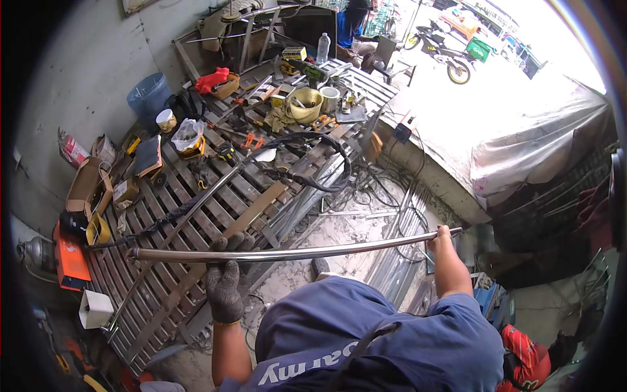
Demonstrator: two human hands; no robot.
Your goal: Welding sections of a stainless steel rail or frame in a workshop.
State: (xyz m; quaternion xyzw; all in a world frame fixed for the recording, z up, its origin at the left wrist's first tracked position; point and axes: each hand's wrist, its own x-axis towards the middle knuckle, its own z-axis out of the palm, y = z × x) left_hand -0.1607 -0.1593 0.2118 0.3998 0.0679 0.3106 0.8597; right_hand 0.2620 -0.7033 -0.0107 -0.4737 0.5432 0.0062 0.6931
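Grey-gloved at the left hand (225,287) and bare at the right hand (441,238), gripping a polished metal tube (307,253) over the near edge of the slatted worktop (198,224), spaced wide, likely for balance.

The tube (313,253) looks smooth, glossy metal, the glove (224,294) rough, matt cloth.

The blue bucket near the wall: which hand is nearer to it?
Left. The left hand holds the metal tube, below and right of the blue bucket in the picture; the right hand, near the tube's right end, is much farther right.
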